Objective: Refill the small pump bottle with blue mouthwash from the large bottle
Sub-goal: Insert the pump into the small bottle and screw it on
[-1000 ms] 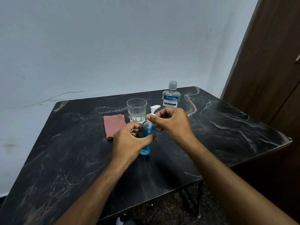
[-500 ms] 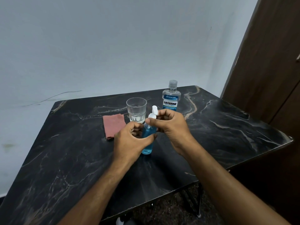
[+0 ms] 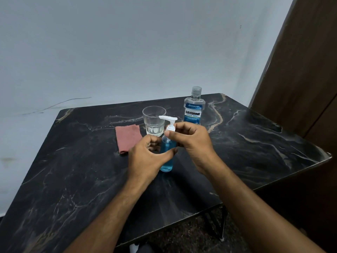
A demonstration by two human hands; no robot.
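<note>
Nozzle (image 3: 167, 117) has swung left as my right hand (image 3: 189, 141) pinches the pump collar (image 3: 170, 128); left hand (image 3: 145, 157) grips the small bottle (image 3: 166, 157) on the table (image 3: 255, 143). Already mostly blue; large bottle (image 3: 194, 106) capped behind. Likely closing up.

Small pump bottle (image 3: 166, 156): clear, upright, blue liquid inside, white pump on top, frame centre. Large mouthwash bottle (image 3: 194, 108): capped, upright, upper centre-right.

Pretty dim, flat indoor light, kinda bluish on the wall (image 3: 127, 52). Soft sheen on the black marble table (image 3: 255, 139) toward 3 o'clock, faint shadows under both arms around 6. Wide-angle bends the table edges and the door (image 3: 306, 70) at 2 o'clock. Center's reasonably sharp.
</note>
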